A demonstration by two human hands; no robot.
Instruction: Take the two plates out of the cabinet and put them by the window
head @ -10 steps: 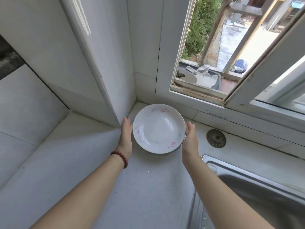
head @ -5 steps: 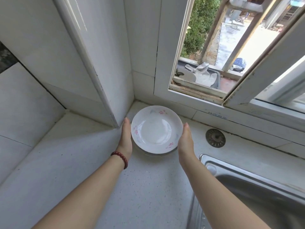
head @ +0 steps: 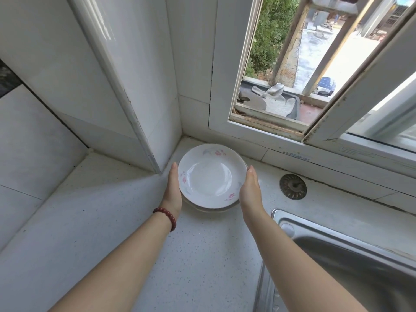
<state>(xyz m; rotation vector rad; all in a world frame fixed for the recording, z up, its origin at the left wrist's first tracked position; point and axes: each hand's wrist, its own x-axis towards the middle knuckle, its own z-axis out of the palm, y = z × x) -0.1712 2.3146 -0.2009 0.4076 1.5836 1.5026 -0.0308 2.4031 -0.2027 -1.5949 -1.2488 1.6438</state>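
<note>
Fingers (head: 173, 176) of both hands (flat, straight) flank the stacked plates (head: 211, 176), touching the rims.

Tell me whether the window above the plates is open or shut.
Open: the window frame shows a clear gap, with the sash swung aside and the outdoor ledge directly visible.

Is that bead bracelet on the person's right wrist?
No, the bracelet sits on the left wrist, just behind the left hand at the plates.
</note>
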